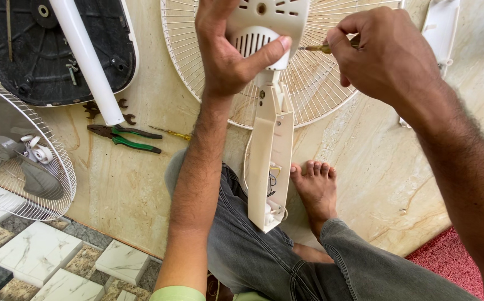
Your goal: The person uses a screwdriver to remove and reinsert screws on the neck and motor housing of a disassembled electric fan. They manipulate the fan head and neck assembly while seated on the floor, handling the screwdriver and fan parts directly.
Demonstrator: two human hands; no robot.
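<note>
Landmark: the cream fan body (270, 156), held upright over the person's lap, its motor housing at the top and its open neck with exposed wires at the bottom.

Far left of the fan body, a fan with a wire guard (22, 161) lies on the floor. Above it rests a black base plate (47, 61), crossed by a white tube (89, 61). Between these parts and the fan body, green-handled pliers (128, 139) and a thin yellow-handled tool (170, 133) lie on the marble floor (130, 189).

The left hand (228, 53) is closed around the motor housing, thumb pressed across its vented face. Behind the fan body, a round wire grille (314, 78) lies flat on the floor.

Just right of the housing, the right hand (387, 53) pinches a screwdriver (317, 49), whose tip points at the side of the housing. Below it, a bare foot (315, 189) rests on the floor beside the fan body's neck. At far right lies a white plastic cover (440, 33).
</note>
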